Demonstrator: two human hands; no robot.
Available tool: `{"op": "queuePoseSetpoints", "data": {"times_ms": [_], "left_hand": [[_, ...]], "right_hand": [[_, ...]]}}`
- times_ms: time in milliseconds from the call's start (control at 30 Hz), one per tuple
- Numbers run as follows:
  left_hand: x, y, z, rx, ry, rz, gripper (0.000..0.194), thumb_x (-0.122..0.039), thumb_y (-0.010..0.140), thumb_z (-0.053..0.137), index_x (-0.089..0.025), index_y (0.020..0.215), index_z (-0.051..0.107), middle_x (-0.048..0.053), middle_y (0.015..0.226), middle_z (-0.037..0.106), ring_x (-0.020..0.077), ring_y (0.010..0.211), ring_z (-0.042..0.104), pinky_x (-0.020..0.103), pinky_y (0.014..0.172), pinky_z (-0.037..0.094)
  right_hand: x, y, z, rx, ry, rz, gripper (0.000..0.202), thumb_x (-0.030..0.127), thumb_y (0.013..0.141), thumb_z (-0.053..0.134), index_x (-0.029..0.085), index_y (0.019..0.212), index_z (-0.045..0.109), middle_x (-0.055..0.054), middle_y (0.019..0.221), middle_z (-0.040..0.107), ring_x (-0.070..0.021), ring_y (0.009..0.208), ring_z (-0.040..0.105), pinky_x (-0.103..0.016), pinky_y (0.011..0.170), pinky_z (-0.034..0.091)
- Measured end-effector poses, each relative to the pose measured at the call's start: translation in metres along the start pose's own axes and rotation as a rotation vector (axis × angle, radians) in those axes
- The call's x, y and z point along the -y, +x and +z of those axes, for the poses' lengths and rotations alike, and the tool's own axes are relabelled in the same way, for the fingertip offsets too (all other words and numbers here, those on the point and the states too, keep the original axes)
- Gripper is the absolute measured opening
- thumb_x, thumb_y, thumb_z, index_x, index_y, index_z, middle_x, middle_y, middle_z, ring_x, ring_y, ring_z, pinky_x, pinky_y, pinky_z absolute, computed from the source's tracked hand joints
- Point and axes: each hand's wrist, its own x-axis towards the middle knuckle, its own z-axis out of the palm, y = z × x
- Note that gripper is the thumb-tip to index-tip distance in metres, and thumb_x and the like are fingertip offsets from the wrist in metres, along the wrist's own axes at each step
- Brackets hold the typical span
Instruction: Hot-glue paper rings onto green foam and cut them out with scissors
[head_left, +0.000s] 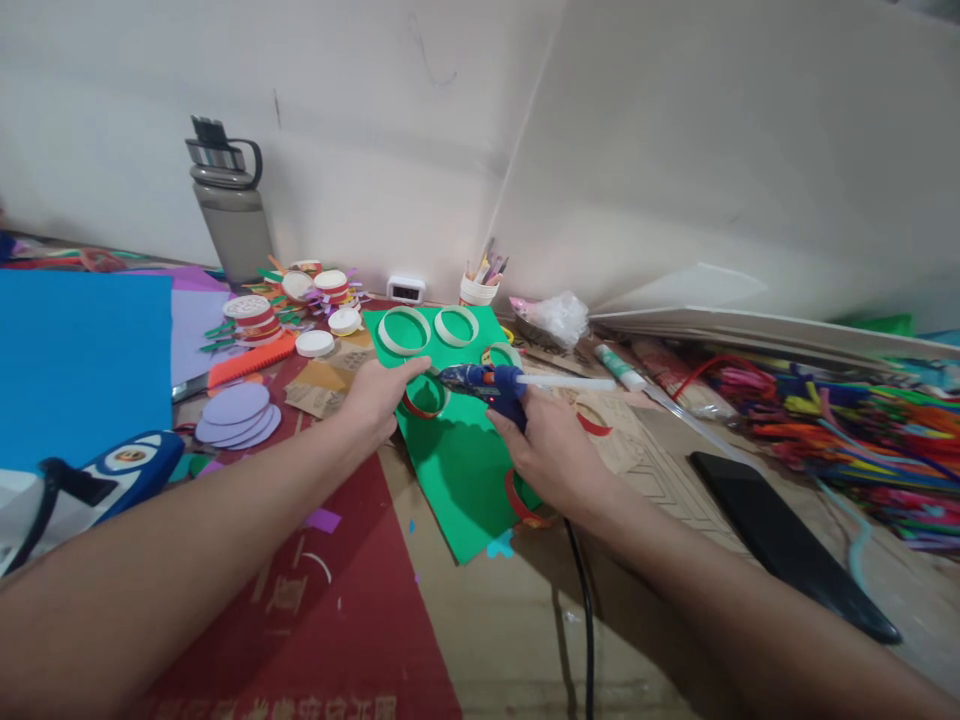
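A blue hot glue gun (pixel 480 380) with a white glue stick out of its back is in my right hand (pixel 559 440), fingers wrapped round the handle. Its nozzle points left, over a red-rimmed ring (pixel 426 412) on a green sheet (pixel 465 450). My left hand (pixel 379 395) is closed at that ring's left edge, its fingertips close to the nozzle; its grip is partly hidden. Two pale rings (pixel 405 331) (pixel 457 326) stand at the sheet's far end. A third ring (pixel 502 355) is partly behind the gun, and a red ring (pixel 525 500) lies below my right hand.
Left are lilac discs (pixel 238 413), an orange cutter knife (pixel 251 361), small drum-like crafts (pixel 253 318) and a grey bottle (pixel 232 215). To the right lie a black phone (pixel 787 540), a glue stick tube (pixel 619 368) and coloured pipe cleaners (pixel 862 420). A black cord (pixel 581 600) trails frontward.
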Motion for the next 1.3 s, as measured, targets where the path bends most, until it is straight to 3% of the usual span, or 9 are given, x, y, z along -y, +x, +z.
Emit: {"op": "queuePoseSetpoints", "data": {"times_ms": [300, 567, 733, 1100, 1300], "left_hand": [[0.004, 0.002, 0.000, -0.017, 0.019, 0.057, 0.036, -0.028, 0.048, 0.087, -0.017, 0.081, 0.075, 0.009, 0.095, 0.077, 0.0297, 0.091, 0.071, 0.041, 0.081, 0.057], [-0.003, -0.004, 0.002, 0.039, -0.017, 0.005, 0.037, -0.033, 0.051, 0.087, -0.017, 0.081, 0.075, 0.009, 0.092, 0.077, 0.0282, 0.085, 0.071, 0.042, 0.079, 0.058], [0.001, -0.001, 0.001, -0.026, 0.008, 0.043, 0.027, -0.027, 0.048, 0.087, -0.017, 0.068, 0.071, 0.008, 0.083, 0.077, 0.0306, 0.089, 0.071, 0.041, 0.079, 0.058], [0.005, -0.003, -0.001, 0.029, 0.037, 0.157, 0.026, -0.032, 0.059, 0.083, -0.018, 0.079, 0.074, 0.007, 0.099, 0.077, 0.0273, 0.098, 0.069, 0.039, 0.089, 0.055], [0.003, -0.009, 0.001, 0.050, -0.014, 0.169, 0.028, -0.032, 0.059, 0.084, -0.019, 0.082, 0.073, 0.007, 0.106, 0.076, 0.0261, 0.100, 0.069, 0.040, 0.093, 0.053]], "right_hand": [[-0.001, 0.002, 0.001, -0.021, -0.005, -0.010, 0.019, 0.030, 0.092, 0.051, 0.018, 0.104, 0.060, -0.014, 0.094, 0.070, -0.0304, 0.092, 0.066, -0.038, 0.073, 0.050], [-0.003, 0.001, 0.001, -0.004, -0.034, -0.001, 0.021, 0.032, 0.091, 0.050, 0.016, 0.101, 0.060, -0.016, 0.095, 0.070, -0.0315, 0.092, 0.067, -0.041, 0.075, 0.050], [-0.002, 0.000, 0.002, -0.019, -0.024, -0.020, 0.022, 0.032, 0.092, 0.050, 0.016, 0.102, 0.060, -0.017, 0.099, 0.070, -0.0320, 0.094, 0.066, -0.042, 0.077, 0.050], [-0.001, 0.000, 0.001, -0.015, -0.049, -0.022, 0.022, 0.032, 0.092, 0.049, 0.018, 0.103, 0.062, -0.016, 0.096, 0.070, -0.0326, 0.092, 0.066, -0.043, 0.076, 0.050], [0.000, -0.002, 0.002, -0.030, -0.050, -0.056, 0.026, 0.030, 0.092, 0.049, 0.019, 0.113, 0.061, -0.015, 0.102, 0.070, -0.0330, 0.098, 0.065, -0.044, 0.078, 0.050]]}}
